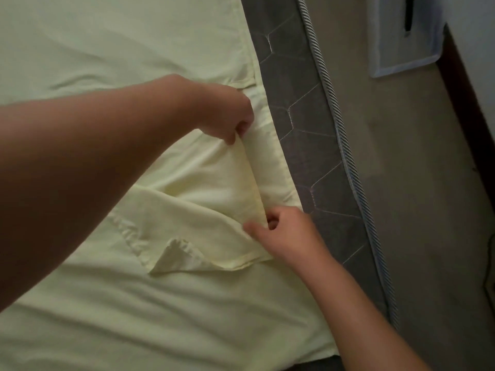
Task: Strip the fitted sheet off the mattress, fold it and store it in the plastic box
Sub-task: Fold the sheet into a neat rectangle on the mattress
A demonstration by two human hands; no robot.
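Note:
The pale yellow fitted sheet [112, 303] lies spread in layers over the grey quilted mattress [316, 145], whose right strip is bare. My left hand [227, 113] pinches a folded edge of the sheet near the mattress's bare strip. My right hand [284, 234] pinches the same edge lower down, so a taut ridge of cloth runs between the two hands. A gathered elastic corner [176, 255] of the sheet lies flopped on top, left of my right hand. The plastic box [401, 36] stands on the floor at the top right.
The mattress has a striped piped border [348, 167] along its right side. Beyond it is grey floor [417, 196]. A dark baseboard [466, 116] runs along the wall at the far right.

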